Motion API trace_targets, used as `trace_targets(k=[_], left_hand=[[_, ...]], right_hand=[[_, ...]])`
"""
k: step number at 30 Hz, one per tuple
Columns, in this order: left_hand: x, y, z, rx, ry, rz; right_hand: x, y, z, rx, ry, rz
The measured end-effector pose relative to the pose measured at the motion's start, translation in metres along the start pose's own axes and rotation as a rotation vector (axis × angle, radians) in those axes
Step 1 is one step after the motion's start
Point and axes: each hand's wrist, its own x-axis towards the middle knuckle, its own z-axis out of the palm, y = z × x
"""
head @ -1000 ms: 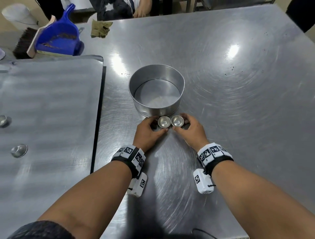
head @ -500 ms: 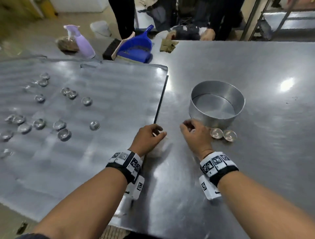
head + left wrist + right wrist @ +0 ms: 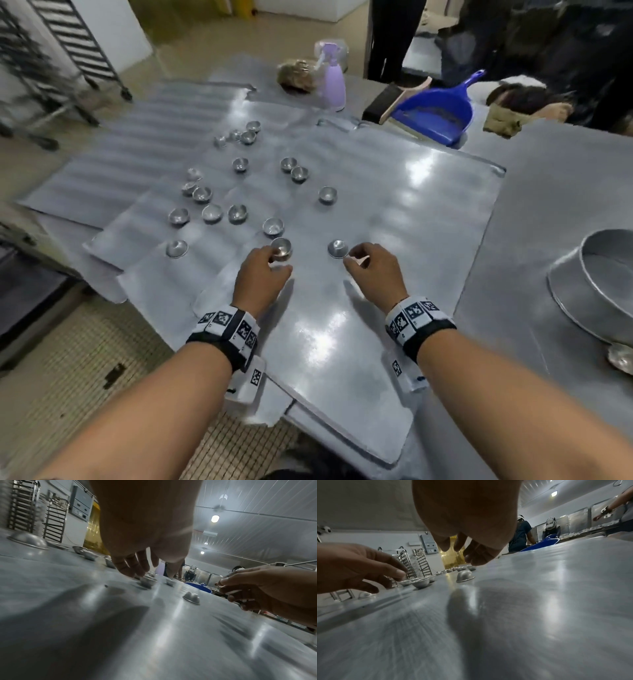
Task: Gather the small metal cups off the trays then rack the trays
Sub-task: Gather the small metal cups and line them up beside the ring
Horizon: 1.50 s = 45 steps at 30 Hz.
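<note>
Several small metal cups (image 3: 236,213) lie scattered over overlapping flat metal trays (image 3: 394,212). My left hand (image 3: 275,262) reaches over an upright cup (image 3: 281,247), its fingertips (image 3: 135,573) at the cup's (image 3: 148,581) near rim, without a clear hold. My right hand (image 3: 352,257) hovers with loosely curled fingers just right of an upside-down cup (image 3: 337,248). In the right wrist view that cup (image 3: 464,576) sits below and ahead of the fingers (image 3: 477,559), untouched. Both palms hold nothing.
A round metal pan (image 3: 582,263) stands on the table at the right, with a cup (image 3: 621,356) beside it. A blue dustpan (image 3: 435,113), a brush and a purple spray bottle (image 3: 334,82) sit behind the trays. A tray rack (image 3: 68,51) stands far left. People stand beyond the table.
Both hands left two cups beside the round pan and moved left onto the tray. They now reach the nearest cups, and the view has swung left.
</note>
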Motion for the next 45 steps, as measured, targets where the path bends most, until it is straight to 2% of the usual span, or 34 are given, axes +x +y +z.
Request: trace_targets(k=[8, 13, 20, 25, 30, 36, 45], left_hand=[[0.043, -0.029, -0.016, 0.069, -0.150, 0.035], [0.062, -0.035, -0.008, 0.092, -0.170, 0.068], [0.072, -0.040, 0.001, 0.091, -0.170, 0.098], [0.072, -0.037, 0.007, 0.125, -0.170, 0.095], [0.069, -0.038, 0.009, 0.107, -0.174, 0.088], [0.067, -0.037, 0.007, 0.084, -0.175, 0.081], [0.054, -0.033, 0.011, 0.117, -0.222, 0.140]], right_hand=[[0.047, -0.007, 0.035, -0.184, -0.101, 0.151], [0.061, -0.004, 0.044, -0.297, -0.175, 0.205], [0.058, 0.004, 0.048, -0.291, -0.119, 0.202], [0.049, 0.003, 0.048, -0.171, -0.049, 0.152], [0.036, 0.000, 0.049, -0.152, -0.023, 0.106], [0.026, 0.000, 0.050, -0.058, -0.041, 0.123], [0.014, 0.004, 0.046, -0.157, -0.082, 0.107]])
